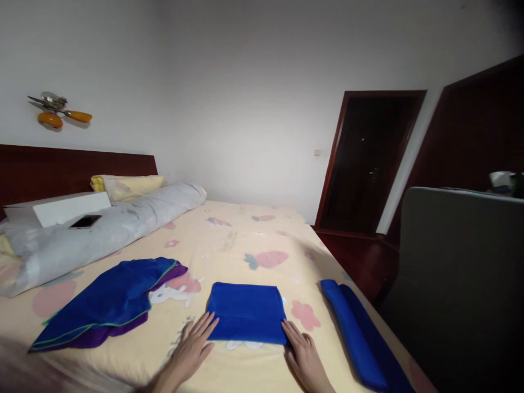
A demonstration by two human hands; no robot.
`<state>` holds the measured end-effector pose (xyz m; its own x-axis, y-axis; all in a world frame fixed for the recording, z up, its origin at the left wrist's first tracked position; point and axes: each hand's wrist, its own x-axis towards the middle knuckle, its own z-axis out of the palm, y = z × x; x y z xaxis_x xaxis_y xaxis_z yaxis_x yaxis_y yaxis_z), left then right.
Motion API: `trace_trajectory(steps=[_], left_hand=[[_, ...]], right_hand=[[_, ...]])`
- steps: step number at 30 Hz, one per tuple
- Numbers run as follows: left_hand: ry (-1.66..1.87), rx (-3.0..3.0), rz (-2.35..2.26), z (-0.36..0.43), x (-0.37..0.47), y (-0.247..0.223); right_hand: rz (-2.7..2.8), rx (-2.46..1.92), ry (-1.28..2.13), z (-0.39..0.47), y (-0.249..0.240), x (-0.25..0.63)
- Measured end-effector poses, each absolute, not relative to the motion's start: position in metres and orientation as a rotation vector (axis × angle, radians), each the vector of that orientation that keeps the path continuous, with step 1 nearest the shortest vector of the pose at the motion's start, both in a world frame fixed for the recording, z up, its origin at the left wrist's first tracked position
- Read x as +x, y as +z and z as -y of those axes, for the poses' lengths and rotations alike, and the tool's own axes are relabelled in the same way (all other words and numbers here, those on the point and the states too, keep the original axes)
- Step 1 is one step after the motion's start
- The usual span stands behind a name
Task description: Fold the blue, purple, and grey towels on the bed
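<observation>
A blue cloth (248,312) lies folded into a flat rectangle on the bed, a crease running across it. My left hand (193,346) rests at its lower left edge, fingers stretched out and slightly apart, fingertips touching the fabric. At the opposite edge, the fingertips of my right hand (302,349) touch the lower right corner, the fingers extended. Farther left, a blue and purple cloth with green edging (110,297) is spread loosely in uneven layers. Long folded blue cloths (356,333) lie along the right side of the bed.
The bed has a cream sheet (229,234) with carrot and rabbit prints. A rolled grey quilt (135,224) carries a phone (85,221) and a white box (71,208). Beyond the bed's right edge stand a dark chair back (458,273) and a dark door (370,164).
</observation>
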<state>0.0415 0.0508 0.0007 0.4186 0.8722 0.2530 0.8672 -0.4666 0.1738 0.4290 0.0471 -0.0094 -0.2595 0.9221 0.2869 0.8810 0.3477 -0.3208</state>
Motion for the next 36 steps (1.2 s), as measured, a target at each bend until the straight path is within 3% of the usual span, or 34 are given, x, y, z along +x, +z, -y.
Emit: trace_trajectory(steps=[9,17,20,24,29,36], left_hand=[[0.782,2.67,-1.759,-0.053,0.039,0.01],[1.106,2.148,-1.673,-0.049,0.039,0.016],[1.034,2.043,-1.778,-0.056,0.04,0.008],[0.785,1.977,-2.047,-0.061,0.046,0.01],[0.891,2.193,-2.22,-0.049,0.069,0.011],[0.768,2.713,-1.521,-0.033,0.134,0.0]], right_hand=[[2.115,-1.474,0.024,-0.056,-0.003,0.427],[1.842,-1.394,0.41,-0.042,0.027,0.43],[1.765,-1.388,0.513,-0.048,0.018,0.43],[1.743,-1.56,0.296,-0.06,0.001,0.427],[1.734,-1.608,-0.114,-0.059,-0.005,0.406],[2.278,-1.155,-0.099,-0.038,0.006,0.343]])
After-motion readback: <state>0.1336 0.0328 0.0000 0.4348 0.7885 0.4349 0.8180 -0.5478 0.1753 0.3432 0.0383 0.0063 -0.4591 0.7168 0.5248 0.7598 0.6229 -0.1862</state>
